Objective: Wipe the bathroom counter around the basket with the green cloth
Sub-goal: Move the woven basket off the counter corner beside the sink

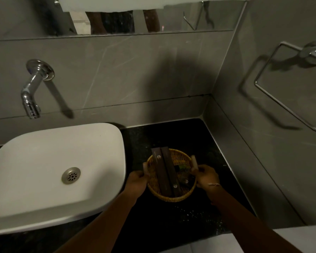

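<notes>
A round woven yellow basket point(169, 197) sits on the black speckled counter point(171, 136), right of the sink. It holds two long dark brown boxes point(165, 172) and some small dark packets. My left hand point(138, 181) grips the basket's left rim and my right hand point(206, 177) grips its right rim by the small handle. No green cloth shows in view.
A white square basin point(49, 172) with a metal drain fills the left of the counter. A chrome wall tap point(32, 88) juts out above it. Grey tiled walls close off the back and right, with a chrome towel ring point(285, 84) on the right wall.
</notes>
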